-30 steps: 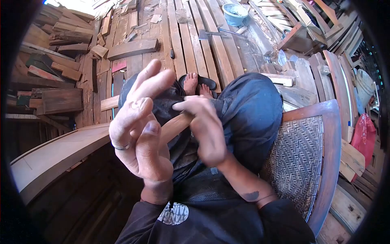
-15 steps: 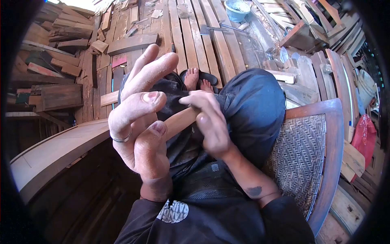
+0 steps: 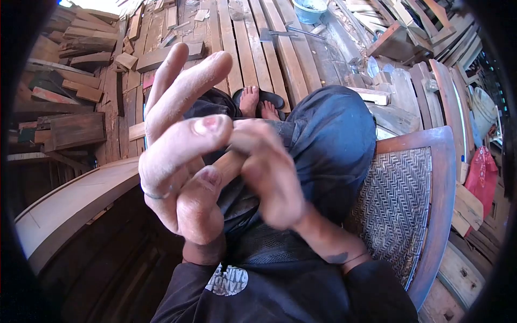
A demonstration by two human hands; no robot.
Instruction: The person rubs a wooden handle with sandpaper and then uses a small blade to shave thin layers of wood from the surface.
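Close in front of me, my left hand [image 3: 180, 156] pinches one end of a short, pale wooden piece [image 3: 230, 166] between thumb and forefinger, its other fingers stretched upward. A ring shows on that hand. My right hand [image 3: 276, 180], smeared by motion, closes its fingers round the far part of the same piece, right by the left fingertips. Most of the wood is hidden behind the fingers. Both hands are over my lap, above the dark trousers [image 3: 336, 140].
A wooden chair with a woven panel [image 3: 393, 210] stands at my right. At the left runs a curved pale board [image 3: 75, 207]. Timber offcuts [image 3: 81, 129] are piled on the left, a blue bucket [image 3: 309, 12] stands ahead, and a wide-bladed tool [image 3: 266, 35] lies on the planks.
My right hand has slid left along the wooden piece toward my left hand, covering more of it. My left hand keeps its pinch. The view has shifted slightly.
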